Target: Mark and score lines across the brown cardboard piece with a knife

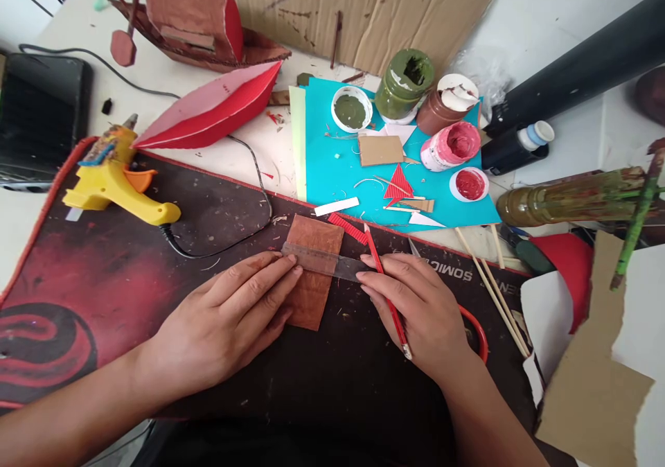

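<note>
A clear ruler [322, 263] lies across a brown-painted rectangular piece of cardboard [310, 304] on the dark desk mat. My left hand [218, 325] has its fingers pressed together on the ruler's left end, partly covering the cardboard's left edge. At the ruler's other end, my right hand [423, 307] pinches it with the fingertips. That same hand keeps a red pencil [373, 247] between its fingers, point away from me and eraser end towards me. Just beyond the cardboard is a red corrugated strip [347, 227].
A yellow glue gun [117, 186] and its cable occupy the mat's left. Behind stand a red paper hull [213, 110] and a brown model boat [192, 27]. Open paint jars [404, 82] sit on a blue sheet [332, 155]. Wooden sticks [493, 294] and torn cardboard [592, 377] lie right.
</note>
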{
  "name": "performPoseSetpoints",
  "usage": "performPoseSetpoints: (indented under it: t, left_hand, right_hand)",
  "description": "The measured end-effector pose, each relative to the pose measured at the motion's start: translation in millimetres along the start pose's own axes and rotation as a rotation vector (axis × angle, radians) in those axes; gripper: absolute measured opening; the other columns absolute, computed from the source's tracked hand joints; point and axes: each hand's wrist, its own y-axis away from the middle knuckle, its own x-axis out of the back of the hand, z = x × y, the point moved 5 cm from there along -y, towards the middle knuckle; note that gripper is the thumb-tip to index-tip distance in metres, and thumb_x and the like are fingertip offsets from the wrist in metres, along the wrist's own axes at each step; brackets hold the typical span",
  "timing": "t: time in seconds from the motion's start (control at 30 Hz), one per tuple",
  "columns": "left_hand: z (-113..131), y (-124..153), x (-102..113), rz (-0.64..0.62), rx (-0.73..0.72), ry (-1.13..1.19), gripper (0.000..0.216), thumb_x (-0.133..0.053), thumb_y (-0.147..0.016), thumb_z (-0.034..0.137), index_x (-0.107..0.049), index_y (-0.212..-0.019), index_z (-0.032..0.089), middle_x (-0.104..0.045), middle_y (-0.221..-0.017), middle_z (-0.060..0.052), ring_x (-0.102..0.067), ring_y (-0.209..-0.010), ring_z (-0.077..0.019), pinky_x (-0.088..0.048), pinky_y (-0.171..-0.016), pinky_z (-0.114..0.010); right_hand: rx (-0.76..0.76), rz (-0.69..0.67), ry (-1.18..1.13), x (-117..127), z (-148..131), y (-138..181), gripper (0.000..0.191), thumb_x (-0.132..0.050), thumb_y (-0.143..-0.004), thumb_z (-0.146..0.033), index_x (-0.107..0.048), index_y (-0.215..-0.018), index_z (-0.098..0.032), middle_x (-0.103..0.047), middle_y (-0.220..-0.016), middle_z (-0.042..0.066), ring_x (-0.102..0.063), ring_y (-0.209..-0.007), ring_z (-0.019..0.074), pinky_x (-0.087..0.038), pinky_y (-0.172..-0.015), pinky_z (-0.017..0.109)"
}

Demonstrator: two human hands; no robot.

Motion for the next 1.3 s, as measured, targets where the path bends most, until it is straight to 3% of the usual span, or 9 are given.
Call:
performPoseSetpoints:
  t: [0.23,0.43,0.9,1.3]
  left_hand:
    - [0.1,0.9,-1.5,-0.004,0.002,0.011,0.053,-0.07,-0.107,0.021,-0.062,-0.157,0.006,-0.075,-0.148,-0.016,-0.071,-0.138,-0.0311,-0.063,-0.117,-0.044]
    - [-1.5,1.6,-2.6,-0.008,0.017,0.041,0.072,-0.071,-0.105,0.021,-0.046,-0.172,0.009,-0.075,-0.149,-0.016,-0.071,-0.138,-0.0323,-0.063,-0.117,-0.045]
    - [-0.3,-0.7,-3.1,0.01,-0.014,-0.004,0.064,-0.073,-0.104,0.021,-0.054,-0.164,0.007,-0.075,-0.147,-0.017,-0.071,-0.136,-0.0332,-0.062,-0.118,-0.046]
    - [-1.2,-2.2,-3.0,0.036,-0.002,0.002,0.081,-0.071,-0.104,0.021,-0.037,-0.178,0.016,-0.076,-0.146,-0.015,-0.072,-0.134,-0.033,-0.064,-0.116,-0.047]
  right_hand:
    - [-0.004,-0.007,0.004,1.1,-0.9,-3.3,0.024,-0.07,-0.109,-0.008,-0.075,-0.13,-0.018,-0.085,-0.127,0.015,-0.076,-0.112,0.0306,-0.067,-0.098,0.05]
    - [-0.015,0.014,-0.012,1.5,-0.2,-4.1,0.026,-0.07,-0.109,-0.01,-0.076,-0.131,-0.022,-0.085,-0.127,0.013,-0.077,-0.111,0.0303,-0.067,-0.098,0.05]
    - [-0.003,0.048,-0.049,0.6,-0.5,-5.9,0.025,-0.068,-0.11,-0.011,-0.077,-0.129,-0.025,-0.085,-0.125,0.012,-0.08,-0.109,0.0293,-0.068,-0.096,0.051]
    - [-0.003,0.048,-0.082,-1.2,0.7,-5.9,0.022,-0.065,-0.112,-0.014,-0.077,-0.128,-0.025,-0.085,-0.124,0.011,-0.08,-0.11,0.029,-0.066,-0.097,0.05]
